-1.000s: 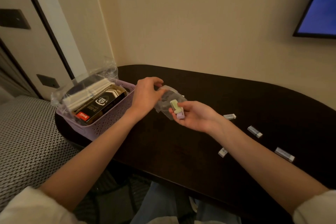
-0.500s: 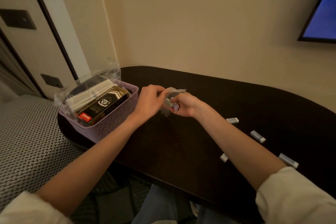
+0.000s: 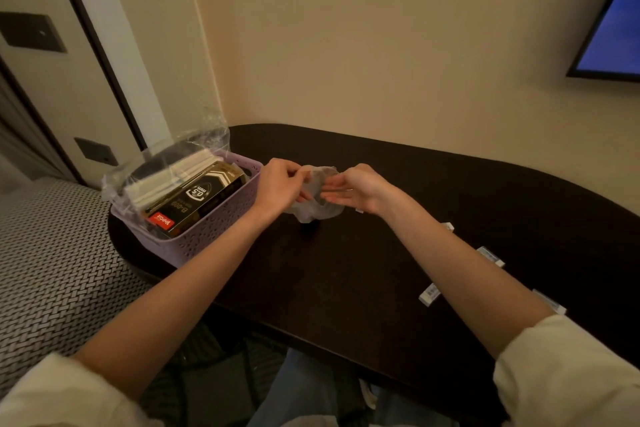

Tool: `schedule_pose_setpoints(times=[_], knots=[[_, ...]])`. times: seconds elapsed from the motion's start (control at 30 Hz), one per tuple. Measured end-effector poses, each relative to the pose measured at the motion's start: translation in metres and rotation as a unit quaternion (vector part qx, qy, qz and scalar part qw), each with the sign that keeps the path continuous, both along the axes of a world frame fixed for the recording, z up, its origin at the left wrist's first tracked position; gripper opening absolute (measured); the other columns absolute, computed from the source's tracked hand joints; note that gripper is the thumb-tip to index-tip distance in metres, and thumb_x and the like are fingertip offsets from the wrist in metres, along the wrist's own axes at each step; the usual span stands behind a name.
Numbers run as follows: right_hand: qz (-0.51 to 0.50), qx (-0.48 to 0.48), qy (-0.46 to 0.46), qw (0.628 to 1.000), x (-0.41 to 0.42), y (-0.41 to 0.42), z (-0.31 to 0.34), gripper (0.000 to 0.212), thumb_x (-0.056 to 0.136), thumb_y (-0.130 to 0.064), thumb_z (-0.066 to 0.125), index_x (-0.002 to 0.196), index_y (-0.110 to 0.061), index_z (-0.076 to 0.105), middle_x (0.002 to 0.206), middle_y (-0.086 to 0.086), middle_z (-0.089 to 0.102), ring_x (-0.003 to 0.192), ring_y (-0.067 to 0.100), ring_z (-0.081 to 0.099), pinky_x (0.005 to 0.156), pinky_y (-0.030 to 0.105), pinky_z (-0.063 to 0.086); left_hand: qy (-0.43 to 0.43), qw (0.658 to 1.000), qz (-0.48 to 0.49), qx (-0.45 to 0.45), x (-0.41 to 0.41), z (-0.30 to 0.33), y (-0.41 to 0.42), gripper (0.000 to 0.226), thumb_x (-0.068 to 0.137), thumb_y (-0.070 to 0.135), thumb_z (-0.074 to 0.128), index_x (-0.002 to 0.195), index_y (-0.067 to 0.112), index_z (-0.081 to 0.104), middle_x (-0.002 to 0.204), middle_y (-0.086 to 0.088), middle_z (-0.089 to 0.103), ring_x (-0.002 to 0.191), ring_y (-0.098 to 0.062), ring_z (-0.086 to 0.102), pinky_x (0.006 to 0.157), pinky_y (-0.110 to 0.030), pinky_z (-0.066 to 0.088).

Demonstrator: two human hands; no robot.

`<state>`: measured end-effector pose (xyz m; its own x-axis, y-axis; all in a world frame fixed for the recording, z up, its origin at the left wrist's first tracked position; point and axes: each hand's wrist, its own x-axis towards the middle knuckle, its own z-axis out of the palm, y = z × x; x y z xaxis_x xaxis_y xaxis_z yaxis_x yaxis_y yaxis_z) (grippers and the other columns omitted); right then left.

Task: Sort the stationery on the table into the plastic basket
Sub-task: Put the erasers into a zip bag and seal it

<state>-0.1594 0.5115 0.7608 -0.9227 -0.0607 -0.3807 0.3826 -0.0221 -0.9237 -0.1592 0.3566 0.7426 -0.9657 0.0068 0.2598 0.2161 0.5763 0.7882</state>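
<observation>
My left hand [image 3: 280,185] pinches the rim of a small clear plastic bag [image 3: 317,196] above the dark table [image 3: 346,270], just right of the purple basket [image 3: 214,236], while my right hand [image 3: 360,189] lies against it with straight, relaxed fingers.

Left end: the purple basket [image 3: 221,239] fills the table [image 3: 346,270] edge, packed with a dark box [image 3: 197,204] and clear wrapping [image 3: 166,163] standing above its rim.
Middle: both hands hold a small plastic bag [image 3: 311,208] just beside the basket.
Right: four erasers [image 3: 429,294] lie scattered, bare wood between them.
Back: open tabletop runs to the wall [image 3: 381,62].
</observation>
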Motion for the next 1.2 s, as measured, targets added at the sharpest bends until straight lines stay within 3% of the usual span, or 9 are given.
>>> schedule_pose_setpoints(times=[0.13, 0.33, 0.47, 0.53, 0.63, 0.77, 0.9, 1.1, 1.2], knots=[[-0.027, 0.221, 0.075, 0.972, 0.003, 0.008, -0.02, 0.028, 0.088, -0.008, 0.064, 0.114, -0.001, 0.056, 0.097, 0.007, 0.055, 0.078, 0.011, 0.055, 0.068, 0.025, 0.05, -0.023, 0.999, 0.0, 0.028, 0.003, -0.005, -0.001, 0.014, 0.093, 0.021, 0.062, 0.098, 0.012, 0.071, 0.084, -0.004, 0.071, 0.068, -0.011, 0.071, 0.067, -0.032, 0.061], [0.05, 0.289, 0.122, 0.948, -0.002, 0.011, -0.054, 0.068, 0.073, -0.031, 0.08, 0.131, -0.022, 0.047, 0.137, 0.005, 0.044, 0.124, 0.025, 0.045, 0.099, 0.046, 0.048, -0.043, 0.998, -0.023, 0.04, 0.012, -0.017, -0.005, 0.015, 0.093, 0.02, 0.062, 0.1, 0.012, 0.072, 0.085, -0.004, 0.072, 0.07, -0.01, 0.071, 0.067, -0.029, 0.061], [0.046, 0.323, 0.231, 0.916, -0.003, 0.014, -0.062, 0.063, 0.075, -0.043, 0.077, 0.13, -0.026, 0.052, 0.128, 0.002, 0.043, 0.109, 0.014, 0.049, 0.087, 0.027, 0.048, -0.04, 0.998, -0.039, 0.026, 0.023, -0.023, -0.009, 0.025, 0.089, 0.027, 0.067, 0.11, 0.014, 0.067, 0.1, -0.001, 0.069, 0.076, -0.009, 0.07, 0.065, -0.026, 0.059], [0.042, 0.359, 0.298, 0.883, -0.003, 0.018, -0.06, 0.05, 0.08, -0.036, 0.074, 0.126, -0.024, 0.057, 0.118, 0.0, 0.042, 0.09, 0.005, 0.05, 0.073, 0.012, 0.042, -0.045, 0.998, -0.027, 0.016, 0.031, -0.026, -0.007, 0.043, 0.084, 0.033, 0.072, 0.12, 0.013, 0.06, 0.108, 0.002, 0.063, 0.081, -0.011, 0.069, 0.06, -0.021, 0.056], [0.024, 0.365, 0.361, 0.858, -0.004, 0.023, -0.056, 0.022, 0.087, -0.025, 0.067, 0.109, -0.022, 0.067, 0.105, 0.0, 0.054, 0.076, 0.002, 0.055, 0.064, 0.009, 0.04, -0.123, 0.992, 0.004, 0.033, 0.04, -0.034, 0.001, 0.049, 0.082, 0.03, 0.076, 0.117, 0.012, 0.048, 0.098, 0.0, 0.061, 0.074, -0.013, 0.069, 0.059, -0.024, 0.058], [0.051, 0.347, 0.377, 0.857, -0.001, 0.023, -0.046, 0.013, 0.091, -0.013, 0.061, 0.095, -0.014, 0.074, 0.075, -0.007, 0.065, 0.059, -0.002, 0.059, 0.054, 0.013, 0.044, -0.281, 0.953, 0.032, 0.112, 0.045, -0.043, 0.008, 0.05, 0.08, 0.036, 0.076, 0.113, 0.01, 0.049, 0.103, -0.009, 0.063, 0.077, -0.018, 0.071, 0.07, -0.034, 0.061], [0.032, 0.366, 0.382, 0.848, 0.001, 0.016, -0.037, 0.014, 0.091, -0.011, 0.06, 0.087, -0.012, 0.073, 0.063, -0.009, 0.062, 0.052, 0.0, 0.061, 0.055, 0.015, 0.048, -0.37, 0.903, 0.029, 0.217, 0.05, -0.044, 0.01, 0.073, 0.083, 0.041, 0.072, 0.138, 0.007, 0.039, 0.117, -0.017, 0.059, 0.077, -0.023, 0.073, 0.061, -0.029, 0.059], [0.02, 0.397, 0.391, 0.83, 0.004, 0.003, -0.031, 0.016, 0.089, -0.017, 0.059, 0.074, -0.016, 0.064, 0.063, -0.003, 0.062, 0.061, 0.009, 0.063, 0.064, 0.03, 0.055, -0.42, 0.815, 0.02, 0.4, 0.051, -0.045, 0.016, 0.066, 0.098, 0.041, 0.051, 0.152, 0.029, 0.016, 0.132, -0.032, 0.045, 0.089, -0.041, 0.067, 0.089, -0.046, 0.055], [0.009, 0.397, 0.386, 0.833, 0.007, 0.0, -0.03, 0.017, 0.089, -0.02, 0.058, 0.073, -0.017, 0.062, 0.065, -0.003, 0.062, 0.063, 0.009, 0.061, 0.063, 0.029, 0.053, -0.42, 0.784, 0.061, 0.452, 0.05, -0.041, 0.017, 0.058, 0.101, 0.032, 0.047, 0.152, 0.024, 0.02, 0.132, -0.033, 0.046, 0.085, -0.04, 0.065, 0.074, -0.042, 0.058]])
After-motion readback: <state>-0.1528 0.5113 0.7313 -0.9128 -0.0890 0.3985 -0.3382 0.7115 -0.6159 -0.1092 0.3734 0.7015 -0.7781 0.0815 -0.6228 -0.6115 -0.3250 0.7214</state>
